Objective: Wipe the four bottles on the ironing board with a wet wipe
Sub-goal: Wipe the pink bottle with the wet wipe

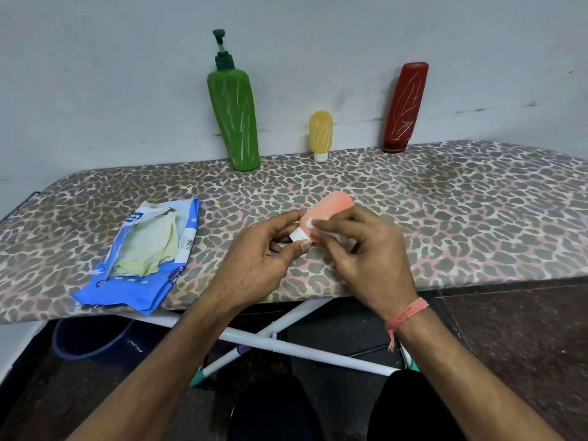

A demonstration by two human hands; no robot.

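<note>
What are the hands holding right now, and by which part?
The left hand pinches the pink bottle at its white cap end; the right hand presses a wet wipe against its side.

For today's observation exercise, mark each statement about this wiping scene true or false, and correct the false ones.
1. The green pump bottle stands at the wall. True.
2. The left hand holds the red bottle. False: it holds the pink bottle by its white cap end; the red bottle stands at the wall.
3. The right hand presses a wet wipe on the pink bottle. True.
4. The wipes pack lies right of the hands. False: it lies left of them.
</note>
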